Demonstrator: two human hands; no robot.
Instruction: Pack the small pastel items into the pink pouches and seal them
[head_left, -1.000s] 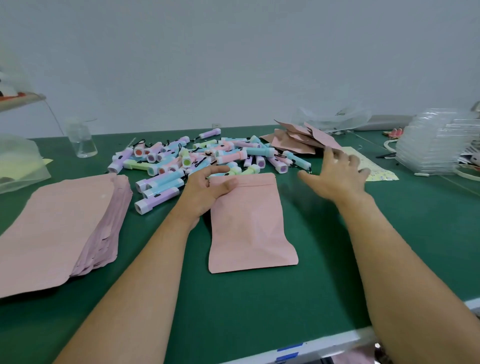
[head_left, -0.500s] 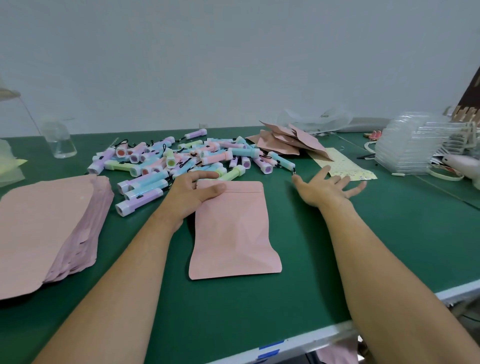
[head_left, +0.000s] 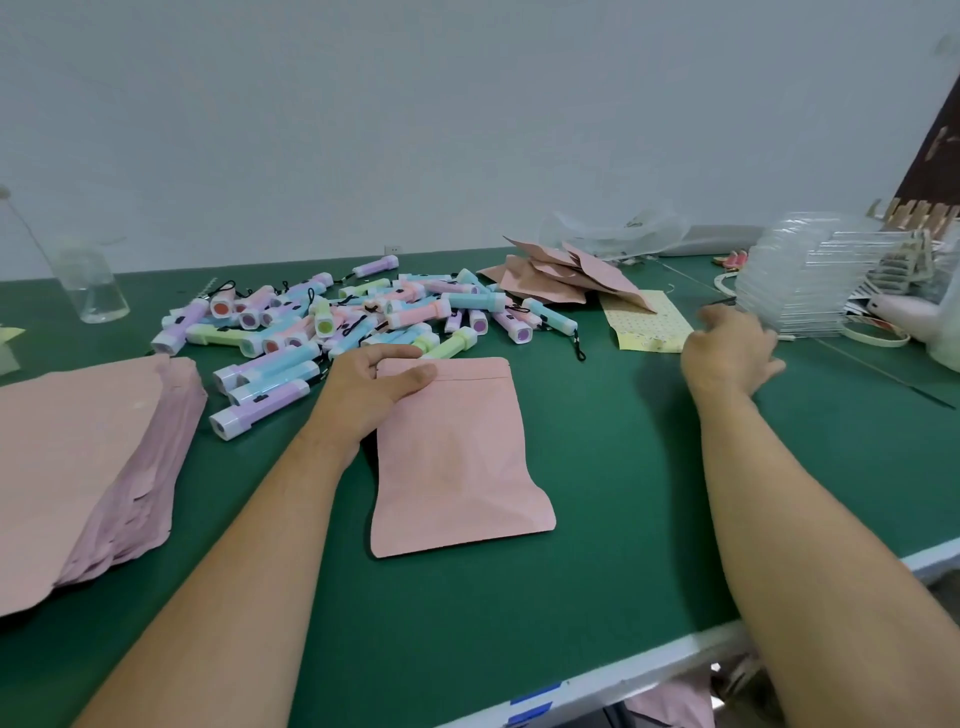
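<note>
A flat pink pouch (head_left: 457, 467) lies on the green table in front of me, its zip end pointing away. My left hand (head_left: 374, 379) pinches its top left corner, thumb on top and fingers curled over the far edge. Just beyond it spreads a heap of small pastel flashlights (head_left: 363, 317) in blue, pink, purple and green. My right hand (head_left: 727, 353) hovers at the right, next to a yellow sheet (head_left: 649, 322), fingers loosely bent with nothing seen in them.
A thick stack of empty pink pouches (head_left: 88, 457) lies at the left. More pink pouches (head_left: 561, 273) are heaped behind the flashlights. Clear plastic trays (head_left: 821, 280) stand at the far right, a clear bottle (head_left: 93, 286) at the far left. The table's white front edge (head_left: 675, 654) runs close to me.
My right hand has moved right, away from the flashlights and past the yellow sheet toward the clear trays. My left hand keeps its hold on the pouch's corner.
</note>
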